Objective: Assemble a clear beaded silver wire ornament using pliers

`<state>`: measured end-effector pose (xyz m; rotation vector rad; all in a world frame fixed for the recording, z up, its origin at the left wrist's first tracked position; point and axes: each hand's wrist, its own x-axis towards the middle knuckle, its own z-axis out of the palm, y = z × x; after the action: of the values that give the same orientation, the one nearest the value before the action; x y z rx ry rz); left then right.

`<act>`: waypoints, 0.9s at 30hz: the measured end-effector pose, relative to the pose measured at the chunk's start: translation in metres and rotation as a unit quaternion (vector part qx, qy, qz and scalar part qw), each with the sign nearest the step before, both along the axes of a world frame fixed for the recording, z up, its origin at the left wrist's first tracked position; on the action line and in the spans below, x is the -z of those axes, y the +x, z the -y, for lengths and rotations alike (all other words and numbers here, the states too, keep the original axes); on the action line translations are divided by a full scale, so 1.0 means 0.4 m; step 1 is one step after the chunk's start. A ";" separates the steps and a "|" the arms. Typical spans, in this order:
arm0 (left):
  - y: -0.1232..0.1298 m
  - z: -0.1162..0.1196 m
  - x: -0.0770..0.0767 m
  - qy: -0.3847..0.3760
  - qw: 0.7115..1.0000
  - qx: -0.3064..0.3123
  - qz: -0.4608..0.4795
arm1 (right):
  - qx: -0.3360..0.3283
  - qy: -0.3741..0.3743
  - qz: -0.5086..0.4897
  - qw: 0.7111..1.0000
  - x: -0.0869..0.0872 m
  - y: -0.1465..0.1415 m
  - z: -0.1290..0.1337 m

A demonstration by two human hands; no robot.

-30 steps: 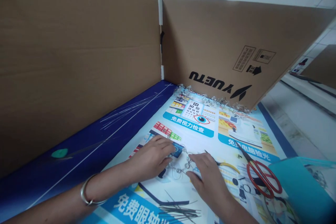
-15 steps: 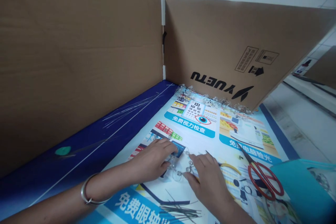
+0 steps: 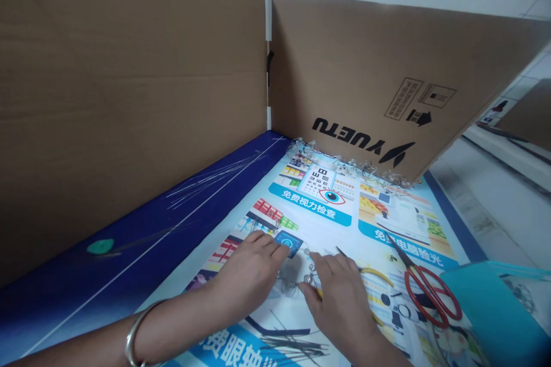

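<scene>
Beaded wire eyeglass frame (image 3: pixel 297 276) lying between both hands on a printed paper optical poster (image 3: pixel 312 212)

The left hand (image 3: pixel 249 269) was curled, fingertips beside a small blue square card (image 3: pixel 288 243); the right hand (image 3: pixel 340 304) was half-closed at the beads, near yellow-handled pliers (image 3: pixel 376 276). Whether either hand gripped the wire could not be told. Red-handled scissors (image 3: pixel 430 298) lay farther right.

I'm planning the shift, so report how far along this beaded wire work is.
Done, it seems: a row of clear beaded wire pieces lies along the far edge of the printed poster. In hand: another beaded wire piece sits between the left hand and right hand. Remaining, probably: a bunch of loose dark wires lying near the poster's near edge.
</scene>
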<state>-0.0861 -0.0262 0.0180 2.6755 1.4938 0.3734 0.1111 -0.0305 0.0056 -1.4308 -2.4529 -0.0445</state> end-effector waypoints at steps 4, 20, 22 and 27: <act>0.005 0.008 0.008 -0.003 1.000 -0.014 0.008 | 0.006 -0.008 0.002 1.000 0.001 -0.002 0.002; -0.019 -0.024 0.031 -0.070 0.988 0.001 0.139 | -0.018 -0.016 -0.046 0.999 0.020 0.010 -0.001; -0.019 -0.027 0.032 -0.070 0.988 0.003 0.140 | -0.027 -0.025 -0.058 0.998 0.020 0.019 -0.001; -0.020 -0.036 0.036 -0.070 0.988 0.022 0.137 | -0.042 -0.086 -0.079 0.992 -0.001 0.040 -0.018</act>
<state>-0.0940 -0.0120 0.0036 2.4286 1.3258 0.5837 0.1269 -0.0232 0.0062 -1.3401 -2.4311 0.2938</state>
